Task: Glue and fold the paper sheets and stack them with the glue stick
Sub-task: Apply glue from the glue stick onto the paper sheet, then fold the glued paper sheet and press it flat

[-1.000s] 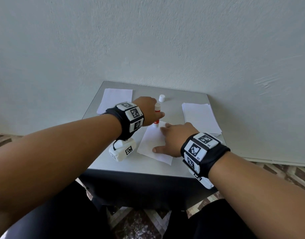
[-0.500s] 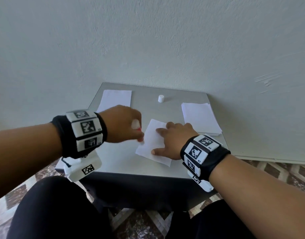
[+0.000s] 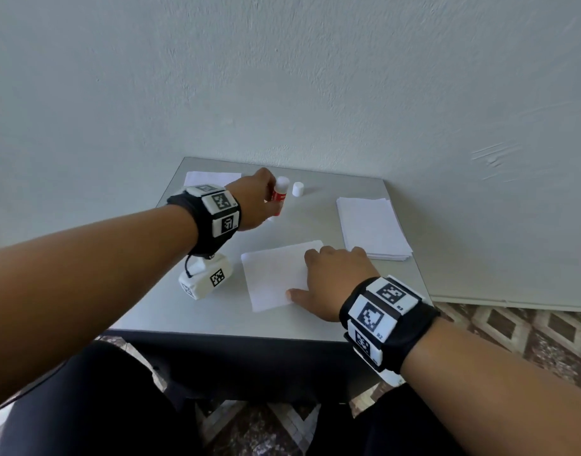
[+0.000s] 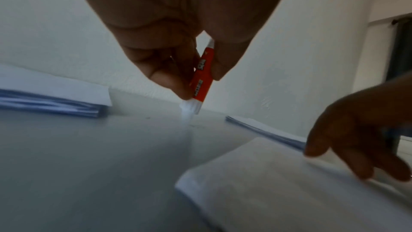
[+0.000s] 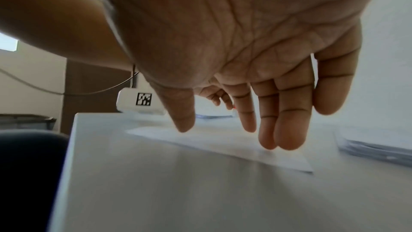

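Observation:
My left hand (image 3: pixel 270 200) pinches a red glue stick (image 3: pixel 278 196) between thumb and fingers at the back of the grey table (image 3: pixel 315 327). The stick stands nearly upright, with its lower white end (image 4: pixel 189 107) down at the tabletop. A small white cap (image 3: pixel 297 189) stands just to its right. My right hand (image 3: pixel 312 274) lies open with straight fingers (image 5: pixel 287 121) on the right part of a single white sheet (image 3: pixel 272 274) in the middle of the table. The left wrist view shows the glue stick (image 4: pixel 201 75) in the pinch and the sheet (image 4: pixel 278 183) lower right.
A thick stack of white sheets (image 3: pixel 371 228) lies at the right side of the table. A thinner pile of paper (image 3: pixel 213 177) sits at the back left corner. A plain wall rises right behind the table. Patterned floor shows beyond the table's right edge.
My left hand drew the glue stick across the sheet toward me, then lifted it away to the back of the table beside the cap. The right hand stayed on the sheet.

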